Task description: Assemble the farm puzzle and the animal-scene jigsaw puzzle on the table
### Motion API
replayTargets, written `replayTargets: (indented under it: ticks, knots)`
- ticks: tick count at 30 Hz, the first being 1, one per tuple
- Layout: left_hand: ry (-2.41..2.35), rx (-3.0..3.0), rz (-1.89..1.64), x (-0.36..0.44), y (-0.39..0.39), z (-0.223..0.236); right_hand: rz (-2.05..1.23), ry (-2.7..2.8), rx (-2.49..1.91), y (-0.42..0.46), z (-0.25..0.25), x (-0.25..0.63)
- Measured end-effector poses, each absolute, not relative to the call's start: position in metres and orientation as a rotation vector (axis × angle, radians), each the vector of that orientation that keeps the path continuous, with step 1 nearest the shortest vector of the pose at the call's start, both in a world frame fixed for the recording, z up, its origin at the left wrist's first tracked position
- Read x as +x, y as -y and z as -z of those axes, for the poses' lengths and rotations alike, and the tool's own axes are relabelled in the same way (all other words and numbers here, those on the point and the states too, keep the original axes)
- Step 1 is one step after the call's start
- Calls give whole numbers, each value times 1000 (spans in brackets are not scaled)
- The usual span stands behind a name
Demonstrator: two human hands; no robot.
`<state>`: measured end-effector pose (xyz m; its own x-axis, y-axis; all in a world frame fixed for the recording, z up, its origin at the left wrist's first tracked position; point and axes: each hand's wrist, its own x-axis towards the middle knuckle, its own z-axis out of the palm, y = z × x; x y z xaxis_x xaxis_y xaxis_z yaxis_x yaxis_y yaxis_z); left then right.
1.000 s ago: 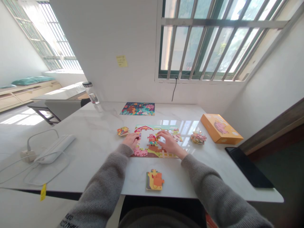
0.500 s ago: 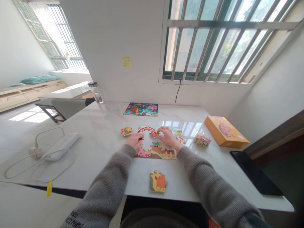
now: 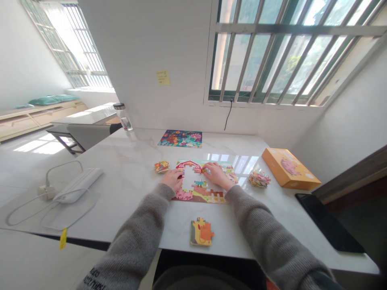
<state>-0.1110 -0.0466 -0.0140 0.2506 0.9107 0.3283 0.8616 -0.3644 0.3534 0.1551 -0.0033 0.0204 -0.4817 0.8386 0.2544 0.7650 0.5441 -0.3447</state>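
Observation:
A partly joined jigsaw puzzle (image 3: 189,195) with a red barn, a pink animal and a fence lies on the table, with white gaps in its middle. My left hand (image 3: 173,179) rests on its left edge, fingers stretched and holding nothing visible. Over the right half lies my right hand (image 3: 216,175), its fingertips down beside the barn pieces (image 3: 197,170); the fingers look extended, and the hand covers part of the picture. Beyond my left hand sits a small pile of orange-yellow pieces (image 3: 161,166). Nearer me is a stack of yellow and orange pieces (image 3: 201,232).
A heap of loose pieces (image 3: 259,179) and an orange box (image 3: 290,167) are to the right, with a black phone or tablet (image 3: 328,221) nearer. A dark picture sheet (image 3: 180,138) lies behind. A power strip (image 3: 79,184) with cables is left; a bottle (image 3: 123,117) stands farther back.
My right hand has shifted slightly right and flattened, its fingertips drawing back from the barn pieces. My left hand stays at the puzzle's left edge. The view has moved slightly.

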Motion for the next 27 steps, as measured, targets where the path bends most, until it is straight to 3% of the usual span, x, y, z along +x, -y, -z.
replayTargets:
  ticks: [16,27]
  knots:
    - [-1493,2645,-476,-63,31,-14,-144,2442,-1204,4,-15,160]
    - [-1518,2612,-582,-49,23,1,-140,2430,-1129,4,0,164]
